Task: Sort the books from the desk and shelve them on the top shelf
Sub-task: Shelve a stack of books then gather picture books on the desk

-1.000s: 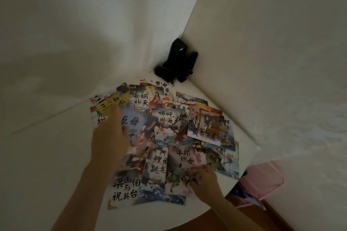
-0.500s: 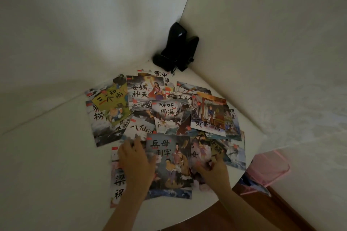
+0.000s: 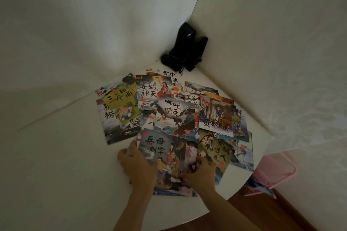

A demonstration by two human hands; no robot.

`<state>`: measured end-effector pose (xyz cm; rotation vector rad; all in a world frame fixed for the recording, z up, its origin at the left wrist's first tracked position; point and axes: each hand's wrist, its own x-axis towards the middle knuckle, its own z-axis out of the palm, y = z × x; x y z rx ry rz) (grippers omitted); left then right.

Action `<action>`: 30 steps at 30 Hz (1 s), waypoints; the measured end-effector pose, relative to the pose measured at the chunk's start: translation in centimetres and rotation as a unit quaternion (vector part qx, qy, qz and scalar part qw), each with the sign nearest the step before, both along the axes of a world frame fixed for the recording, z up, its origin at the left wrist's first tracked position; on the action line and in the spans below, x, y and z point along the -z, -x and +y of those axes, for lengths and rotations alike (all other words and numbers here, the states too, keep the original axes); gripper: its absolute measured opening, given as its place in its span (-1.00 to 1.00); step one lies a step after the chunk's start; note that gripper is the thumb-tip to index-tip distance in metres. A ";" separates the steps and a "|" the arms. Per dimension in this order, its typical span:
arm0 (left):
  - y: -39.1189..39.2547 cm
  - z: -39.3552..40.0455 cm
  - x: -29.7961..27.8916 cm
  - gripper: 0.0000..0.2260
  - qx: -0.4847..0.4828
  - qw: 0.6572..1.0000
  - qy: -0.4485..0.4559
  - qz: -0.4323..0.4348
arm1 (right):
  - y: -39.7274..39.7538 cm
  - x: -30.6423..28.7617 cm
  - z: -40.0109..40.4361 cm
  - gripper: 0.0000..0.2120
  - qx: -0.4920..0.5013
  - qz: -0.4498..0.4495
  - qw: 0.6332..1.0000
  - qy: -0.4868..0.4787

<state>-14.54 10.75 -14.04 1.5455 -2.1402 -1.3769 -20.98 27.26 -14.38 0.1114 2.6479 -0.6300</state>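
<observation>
On the white desk [image 3: 56,155], in the corner, picture books [image 3: 174,114] lie fanned & overlapping. Black object [image 3: 185,47] stands behind them. Nearest book [image 3: 165,157], top of pile: left hand [image 3: 138,165] curls round its left edge, right hand [image 3: 200,171] grips its right side.

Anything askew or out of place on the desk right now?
Yes: the books lie fanned at mixed angles, overlapping, none squared. One book sits at the desk rim. Both hands gather the near pile.
</observation>
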 end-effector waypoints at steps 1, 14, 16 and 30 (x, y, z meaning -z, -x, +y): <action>0.0 -0.3 0.2 -0.24 0.008 1.000 -0.007 0.003 | 0.1 -0.1 -0.1 -0.43 0.005 0.003 1.000 0.006; 0.0 -3.2 -0.5 -0.60 0.181 0.982 -0.050 -0.019 | 0.6 -0.1 -3.4 -0.23 0.092 0.006 0.992 0.084; 0.3 -3.0 -0.3 -0.61 0.170 0.975 -0.144 0.024 | 0.5 -0.3 -3.6 -0.34 0.087 0.018 0.992 0.086; -1.9 -9.7 -0.4 -0.34 0.135 0.970 -0.174 0.100 | 3.2 -2.3 -5.6 -0.72 0.040 -0.006 0.996 0.082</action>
